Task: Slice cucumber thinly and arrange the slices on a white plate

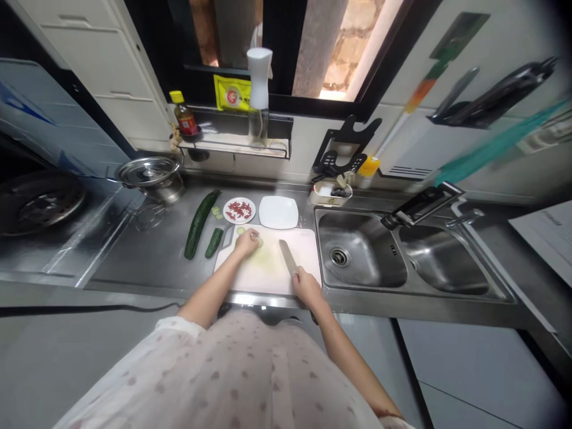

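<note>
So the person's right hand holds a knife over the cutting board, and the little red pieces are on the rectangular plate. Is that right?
Not quite: the little red pieces are on the round plate, as the head view shows. The right hand does hold a knife over the cutting board.
</note>
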Available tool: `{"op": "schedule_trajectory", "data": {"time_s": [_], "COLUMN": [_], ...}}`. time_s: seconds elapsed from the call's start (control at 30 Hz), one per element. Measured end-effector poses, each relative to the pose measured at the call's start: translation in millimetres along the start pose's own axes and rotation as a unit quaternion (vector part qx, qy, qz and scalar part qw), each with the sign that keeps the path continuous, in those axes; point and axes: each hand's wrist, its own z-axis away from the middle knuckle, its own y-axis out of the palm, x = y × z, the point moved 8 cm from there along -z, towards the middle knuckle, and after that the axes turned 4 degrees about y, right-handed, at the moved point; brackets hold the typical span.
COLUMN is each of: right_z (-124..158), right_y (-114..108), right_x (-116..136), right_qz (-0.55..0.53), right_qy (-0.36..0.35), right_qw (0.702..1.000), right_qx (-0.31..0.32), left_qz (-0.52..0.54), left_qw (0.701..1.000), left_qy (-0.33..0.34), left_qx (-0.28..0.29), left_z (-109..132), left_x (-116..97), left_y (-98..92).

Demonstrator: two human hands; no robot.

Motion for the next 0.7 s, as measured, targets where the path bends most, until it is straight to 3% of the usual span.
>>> {"op": "schedule_trajectory", "data": {"time_s": [0.1, 0.2, 0.43, 0.7], "right_z": [0.4, 0.8, 1.4, 12.5], "right_y": [-0.1, -0.1, -0.2, -0.4], "right_x": [0.9, 2.4, 4.2, 13.2], "right_qz": [0.006, 0.009, 0.022, 0.043], "right_qy": [-0.002, -0.007, -0.009, -0.028], "right_qw": [1.000, 1.000, 1.000, 0.999], "right_qx": [0.001, 0.004, 0.015, 0.020], "left_qz": [0.020, -0.018, -0.132, -0.171], "left_qw": [0.999, 0.998, 0.988, 0.983], "left_qy": [0.029, 0.030, 0.082, 0.061], "left_qx": [0.041, 0.048, 0.011, 0.007], "left_z": [12.2, 19.8, 22.1, 21.4], "left_x": [-6.8, -8.3, -20.7, -18.9], "left_y": [24.3, 35.7, 31.2, 22.7]}}
